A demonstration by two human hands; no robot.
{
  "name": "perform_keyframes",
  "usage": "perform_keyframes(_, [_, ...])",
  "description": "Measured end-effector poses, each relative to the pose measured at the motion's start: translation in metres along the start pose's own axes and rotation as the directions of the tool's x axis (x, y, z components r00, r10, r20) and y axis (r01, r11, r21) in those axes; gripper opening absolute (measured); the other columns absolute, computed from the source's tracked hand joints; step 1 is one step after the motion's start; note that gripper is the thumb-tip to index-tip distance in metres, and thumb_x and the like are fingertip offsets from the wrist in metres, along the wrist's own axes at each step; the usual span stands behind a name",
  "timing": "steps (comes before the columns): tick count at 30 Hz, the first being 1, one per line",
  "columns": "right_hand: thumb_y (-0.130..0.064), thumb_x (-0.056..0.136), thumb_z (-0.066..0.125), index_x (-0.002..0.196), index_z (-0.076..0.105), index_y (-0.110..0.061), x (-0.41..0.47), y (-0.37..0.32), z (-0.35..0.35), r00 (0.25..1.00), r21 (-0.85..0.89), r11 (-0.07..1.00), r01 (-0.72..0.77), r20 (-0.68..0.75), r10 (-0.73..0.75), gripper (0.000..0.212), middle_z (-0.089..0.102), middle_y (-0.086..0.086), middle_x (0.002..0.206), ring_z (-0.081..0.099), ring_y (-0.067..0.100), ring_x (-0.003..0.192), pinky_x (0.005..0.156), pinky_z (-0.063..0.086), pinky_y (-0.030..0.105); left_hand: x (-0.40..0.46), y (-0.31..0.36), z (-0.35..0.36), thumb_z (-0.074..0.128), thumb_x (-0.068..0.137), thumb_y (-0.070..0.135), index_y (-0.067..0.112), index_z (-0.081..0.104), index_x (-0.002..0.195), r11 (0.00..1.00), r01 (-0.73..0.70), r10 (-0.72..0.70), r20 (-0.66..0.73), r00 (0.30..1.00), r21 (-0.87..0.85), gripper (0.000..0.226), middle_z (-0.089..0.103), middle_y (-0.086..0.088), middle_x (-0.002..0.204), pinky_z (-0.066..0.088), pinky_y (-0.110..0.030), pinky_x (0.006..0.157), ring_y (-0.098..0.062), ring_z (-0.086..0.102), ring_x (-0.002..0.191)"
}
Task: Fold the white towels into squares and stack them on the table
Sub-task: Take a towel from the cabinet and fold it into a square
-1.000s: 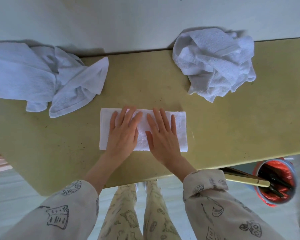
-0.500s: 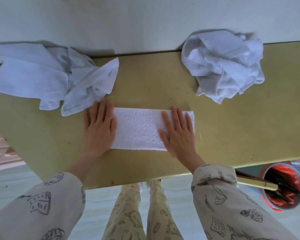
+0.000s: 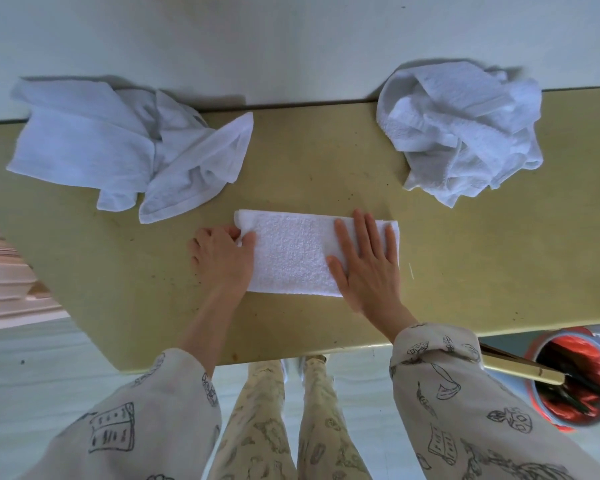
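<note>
Nearest to the camera are the legs [image 3: 281, 424] and both sleeves [image 3: 471, 403] of the person, in pale printed cloth. At the right, below the table edge, stands a red bucket [image 3: 575, 379] with dark things inside. On the yellow table [image 3: 499, 271], close to the near edge, lies the folded towel [image 3: 291, 254], a long white strip. The left hand [image 3: 222, 258] pinches its left end: the thumb is on top, the fingers are curled at the edge, and the corner there is lifted a little. The right hand [image 3: 368, 268] lies flat on the right part of the strip, fingers straight and pressing. Farther, by the wall [image 3: 291, 46], a loose towel [image 3: 125, 150] lies spread at the left and a crumpled towel [image 3: 461, 129] lies in a heap at the right, both apart from the strip.
</note>
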State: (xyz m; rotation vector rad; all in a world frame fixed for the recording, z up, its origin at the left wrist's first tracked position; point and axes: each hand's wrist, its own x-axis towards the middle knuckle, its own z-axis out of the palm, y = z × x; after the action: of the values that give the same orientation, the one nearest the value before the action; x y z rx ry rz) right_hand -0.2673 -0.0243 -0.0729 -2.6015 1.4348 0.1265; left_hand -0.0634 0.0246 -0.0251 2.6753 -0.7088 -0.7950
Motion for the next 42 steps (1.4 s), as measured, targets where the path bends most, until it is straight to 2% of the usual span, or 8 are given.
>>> perform_keyframes(4, [-0.052,0.096,0.011,0.146,0.022,-0.02,0.0,0.0,0.0,1.0,0.01,1.0,0.001,0.01,-0.001,0.061,0.024,0.015,0.152,0.018,0.028,0.141,0.113,0.009,0.05,-0.001,0.001,-0.01,0.054,0.091,0.03,0.012,0.052,0.099,0.983,-0.002,0.017,0.083,0.996,-0.183,0.02,0.053,0.006,0.083,0.037,-0.029,0.07,-0.017,0.051,0.085])
perform_keyframes(11, [-0.026,0.096,0.042,0.131,0.05,-0.008,-0.011,0.005,-0.028,0.975,0.489,0.872,-0.024,-0.18,0.128,0.04,0.039,0.014,0.145,0.043,0.026,0.129,0.1,0.04,0.032,-0.028,0.03,-0.031,0.058,0.089,0.013,0.009,0.051,0.109,0.946,-0.234,0.225,-0.066,0.972,-0.223,0.021,0.056,0.002,0.093,0.035,-0.025,0.072,-0.015,0.051,0.084])
perform_keyframes(15, [-0.01,0.094,0.047,0.1,0.065,-0.008,-0.021,0.025,-0.05,0.864,0.828,0.447,-0.34,0.086,0.497,0.02,0.066,0.007,0.096,0.061,0.022,0.084,0.081,0.051,0.035,-0.054,0.064,-0.01,0.058,0.087,0.008,0.009,0.052,0.103,0.889,-0.407,0.406,-0.052,0.913,-0.209,0.017,0.057,0.001,0.09,0.031,-0.016,0.066,-0.015,0.051,0.079])
perform_keyframes(18, [-0.008,0.095,0.043,0.096,0.064,-0.005,-0.02,0.044,-0.055,0.768,0.87,0.016,-0.494,0.427,0.478,0.021,0.065,0.008,0.084,0.063,0.023,0.078,0.077,0.053,0.033,-0.072,0.086,0.018,0.059,0.088,0.013,0.011,0.049,0.105,0.878,-0.442,0.459,0.058,0.887,-0.185,0.019,0.055,0.005,0.094,0.038,-0.024,0.068,-0.014,0.052,0.08])
perform_keyframes(26, [-0.006,0.093,0.047,0.092,0.065,-0.004,-0.017,0.058,-0.056,0.751,0.832,-0.217,-0.51,0.554,0.358,0.018,0.066,0.008,0.081,0.063,0.016,0.072,0.068,0.054,0.022,-0.093,0.12,0.069,0.051,0.089,0.008,0.012,0.042,0.097,0.847,-0.472,0.527,0.274,0.804,-0.245,0.013,0.051,0.001,0.087,0.045,-0.027,0.071,-0.02,0.052,0.078])
perform_keyframes(30, [-0.007,0.092,0.05,0.083,0.066,-0.006,-0.018,0.059,-0.057,0.752,0.828,-0.198,-0.524,0.56,0.348,0.019,0.068,0.011,0.081,0.065,0.02,0.074,0.074,0.055,0.029,-0.094,0.113,0.078,0.053,0.09,0.015,0.012,0.043,0.1,0.858,-0.475,0.514,0.33,0.792,-0.195,0.014,0.053,0.001,0.089,0.049,-0.038,0.073,-0.023,0.057,0.081])
perform_keyframes(35, [-0.026,0.087,0.055,0.08,0.065,0.002,-0.016,0.055,-0.059,0.764,0.807,0.089,-0.584,0.51,0.396,0.03,0.069,0.021,0.085,0.065,0.039,0.088,0.083,0.051,0.055,-0.098,0.091,0.07,0.052,0.091,0.015,0.012,0.051,0.11,0.826,-0.515,0.56,0.228,0.796,-0.229,0.019,0.058,0.004,0.094,0.038,-0.017,0.072,-0.011,0.053,0.082])
perform_keyframes(42, [-0.022,0.086,0.062,0.103,0.066,-0.002,-0.031,0.054,-0.066,0.763,0.727,0.276,-0.629,0.507,0.401,0.027,0.067,0.008,0.088,0.063,0.024,0.084,0.085,0.052,0.038,-0.088,0.018,0.062,0.067,0.08,0.009,0.008,0.056,0.107,0.795,-0.606,0.607,0.035,0.794,-0.025,0.029,0.054,-0.009,0.103,0.03,-0.021,0.085,-0.022,0.044,0.097])
